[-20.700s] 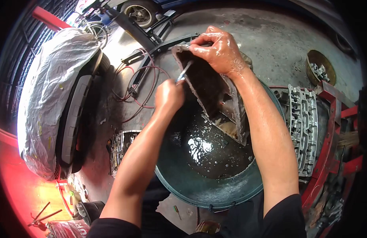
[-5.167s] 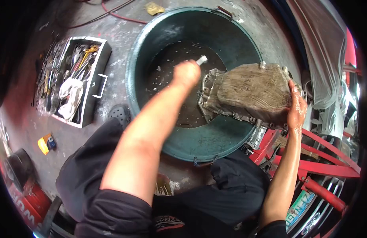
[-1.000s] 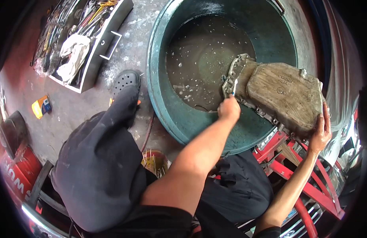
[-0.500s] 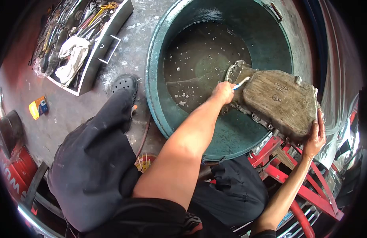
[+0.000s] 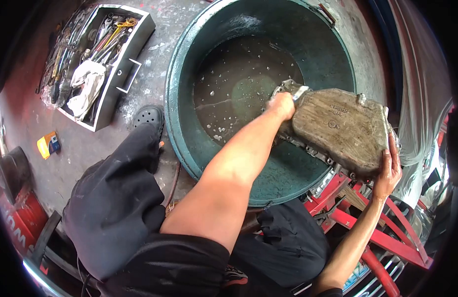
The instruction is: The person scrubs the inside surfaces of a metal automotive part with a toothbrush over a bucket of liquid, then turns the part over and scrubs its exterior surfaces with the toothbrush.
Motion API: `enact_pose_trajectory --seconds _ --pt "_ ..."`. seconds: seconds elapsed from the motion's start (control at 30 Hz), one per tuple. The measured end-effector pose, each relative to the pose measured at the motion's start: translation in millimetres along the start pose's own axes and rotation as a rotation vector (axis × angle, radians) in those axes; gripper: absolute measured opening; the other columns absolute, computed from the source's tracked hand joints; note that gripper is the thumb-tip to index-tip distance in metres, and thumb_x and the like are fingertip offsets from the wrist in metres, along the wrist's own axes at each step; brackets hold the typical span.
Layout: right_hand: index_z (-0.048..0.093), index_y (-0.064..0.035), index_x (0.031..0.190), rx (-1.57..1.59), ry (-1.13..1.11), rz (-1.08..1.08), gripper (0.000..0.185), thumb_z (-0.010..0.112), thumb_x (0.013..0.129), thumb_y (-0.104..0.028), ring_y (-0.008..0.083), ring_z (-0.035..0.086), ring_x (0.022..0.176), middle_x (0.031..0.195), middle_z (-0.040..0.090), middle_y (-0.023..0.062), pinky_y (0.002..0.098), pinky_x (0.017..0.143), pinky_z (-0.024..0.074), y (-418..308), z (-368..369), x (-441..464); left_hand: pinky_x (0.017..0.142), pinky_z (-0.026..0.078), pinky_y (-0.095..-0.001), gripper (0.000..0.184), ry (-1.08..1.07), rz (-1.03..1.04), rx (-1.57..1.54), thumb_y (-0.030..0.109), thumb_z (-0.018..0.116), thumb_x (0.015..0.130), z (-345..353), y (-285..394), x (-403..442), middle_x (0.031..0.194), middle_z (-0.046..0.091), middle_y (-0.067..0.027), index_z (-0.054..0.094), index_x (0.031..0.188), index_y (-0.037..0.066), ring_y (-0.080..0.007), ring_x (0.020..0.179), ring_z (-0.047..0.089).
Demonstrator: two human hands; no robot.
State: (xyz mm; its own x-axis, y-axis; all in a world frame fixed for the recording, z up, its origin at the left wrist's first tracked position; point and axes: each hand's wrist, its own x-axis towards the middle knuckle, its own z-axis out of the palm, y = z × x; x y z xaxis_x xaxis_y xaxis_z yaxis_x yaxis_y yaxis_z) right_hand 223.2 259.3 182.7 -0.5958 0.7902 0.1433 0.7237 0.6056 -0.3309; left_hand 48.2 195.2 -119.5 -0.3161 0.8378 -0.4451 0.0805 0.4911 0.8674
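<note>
A dirty metal pan, with raised lettering on its outer face, lies tilted over the right side of a big green tub. Murky water with floating bits covers the tub's bottom. My left hand is closed round a small brush, whose pale head touches the narrow flanged end of the pan; the fingers are slightly blurred. My right hand, wet and dark-stained, grips the pan's far right end, its fingers along the edge and partly hidden.
An open tray of tools with a white rag stands at the upper left. A yellow and blue box lies on the floor. Red metal stand bars are at the lower right, near covered sheeting.
The brush in my left hand has moved from the flange's outer edge towards the pan's raised body. The whole view has shifted slightly, while my right hand keeps its hold.
</note>
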Motion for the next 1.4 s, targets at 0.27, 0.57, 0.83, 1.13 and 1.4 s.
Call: enact_pose_trajectory --seconds 0.27,0.57,0.83,1.13,1.4 --pt "0.06 -0.0021 0.128 -0.218 0.358 0.232 0.051 0.06 0.092 -0.039 0.0293 0.046 0.127 0.13 0.058 0.0172 0.0392 0.108 0.0326 75.7 -32.8 9.5 0.087 0.051 -0.0475 0.025 0.202 -0.202 -0.26 0.017 0.054 0.089 38.2 -19.9 -25.2 0.101 0.068 -0.0196 0.069 0.107 0.009 -0.0379 0.098 0.065" --pt "0.069 0.0092 0.103 0.152 0.355 0.755 0.068 0.071 0.082 -0.055 0.0193 0.06 0.089 0.099 0.068 0.0144 0.0338 0.086 0.0464 42.8 -43.4 17.4 0.074 0.047 -0.0418 0.01 0.692 -0.631 -0.799 0.014 0.057 0.093 62.0 37.6 -57.3 0.082 0.062 -0.0138 0.057 0.092 0.003 -0.0284 0.076 0.061" --pt "0.067 0.005 0.108 0.42 0.345 0.223 0.037 0.059 0.097 -0.03 0.0115 0.059 0.09 0.1 0.067 0.0063 0.0247 0.083 0.0446 6.2 -60.8 35.4 0.051 0.041 -0.0301 0.008 0.598 -0.419 -1.328 0.012 0.054 0.097 85.6 21.0 -51.1 0.078 0.057 -0.0039 0.053 0.095 0.004 -0.0125 0.061 0.051" --pt "0.06 0.0065 0.121 0.261 0.447 0.161 0.039 0.048 0.102 -0.024 0.0099 0.051 0.07 0.091 0.065 0.0033 0.0246 0.064 0.0437 71.8 -40.0 33.8 0.058 0.058 -0.0483 0.004 0.099 -0.45 -1.339 0.011 0.043 0.098 31.4 6.3 -41.2 0.088 0.058 -0.009 0.043 0.101 0.01 -0.0239 0.075 0.064" --pt "0.039 -0.0019 0.144 -0.655 0.513 -0.379 0.05 0.044 0.095 0.002 0.0236 0.064 0.108 0.127 0.062 0.0158 0.0343 0.093 0.0485 137.1 -49.7 12.3 0.075 0.054 -0.0489 0.018 0.734 -0.043 0.537 0.013 0.043 0.091 -150.5 -71.3 24.1 0.085 0.067 -0.0193 0.057 0.099 0.005 -0.0364 0.082 0.068"
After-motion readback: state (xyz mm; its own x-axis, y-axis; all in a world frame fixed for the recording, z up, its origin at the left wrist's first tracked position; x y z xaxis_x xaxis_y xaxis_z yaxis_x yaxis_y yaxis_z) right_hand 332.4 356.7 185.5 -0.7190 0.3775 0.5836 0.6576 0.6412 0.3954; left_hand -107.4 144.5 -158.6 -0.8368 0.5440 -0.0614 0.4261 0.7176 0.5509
